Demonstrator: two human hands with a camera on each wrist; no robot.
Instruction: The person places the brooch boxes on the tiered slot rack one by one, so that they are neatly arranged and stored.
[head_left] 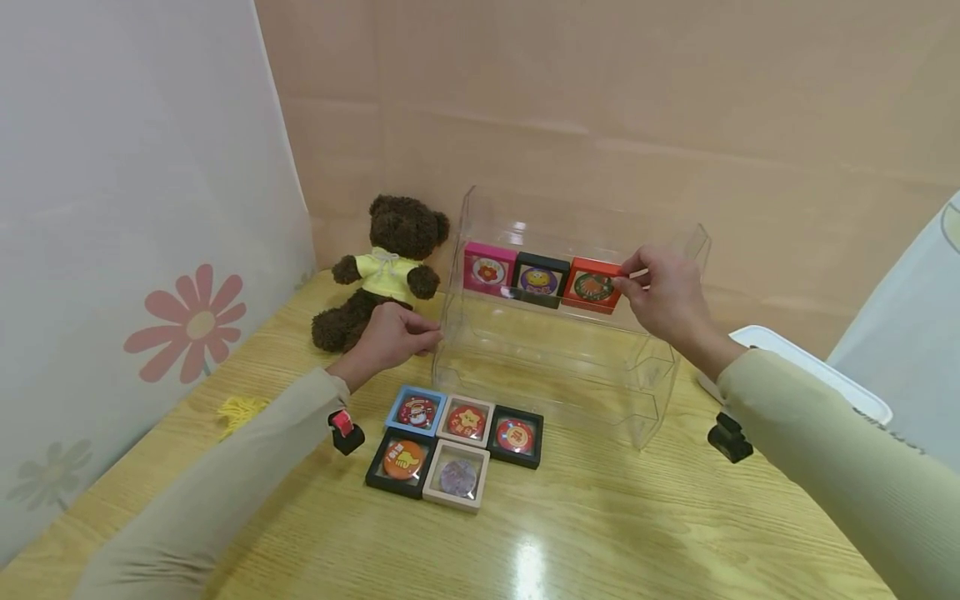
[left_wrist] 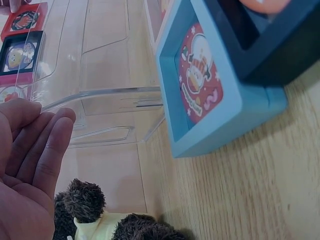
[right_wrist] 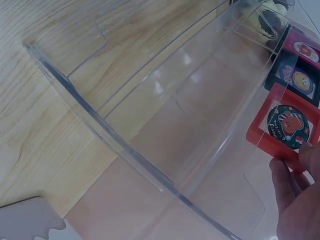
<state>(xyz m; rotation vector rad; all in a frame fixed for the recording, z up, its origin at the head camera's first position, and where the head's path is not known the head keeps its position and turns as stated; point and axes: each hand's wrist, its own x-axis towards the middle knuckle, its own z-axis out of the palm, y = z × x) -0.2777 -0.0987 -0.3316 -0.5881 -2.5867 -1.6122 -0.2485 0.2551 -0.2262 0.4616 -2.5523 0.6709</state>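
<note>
A clear tiered rack (head_left: 540, 358) stands on the table. On its upper tier, a pink frame (head_left: 489, 268), a black frame (head_left: 540, 280) and a red frame (head_left: 592, 285) sit side by side. My right hand (head_left: 667, 292) pinches the red frame's right edge; in the right wrist view, thumb and fingers (right_wrist: 300, 185) hold the red frame (right_wrist: 260, 127) at its corner. My left hand (head_left: 390, 337) pinches the rack's left side edge, and the left wrist view shows the thumb and forefinger on that clear edge (left_wrist: 100, 93).
Several framed badges, among them a blue frame (head_left: 416, 410), lie on the table before the rack. A brown teddy bear (head_left: 390, 258) in yellow sits left of it. Yellow strands (head_left: 242, 412) lie at left; a white tray (head_left: 810, 371) is at right.
</note>
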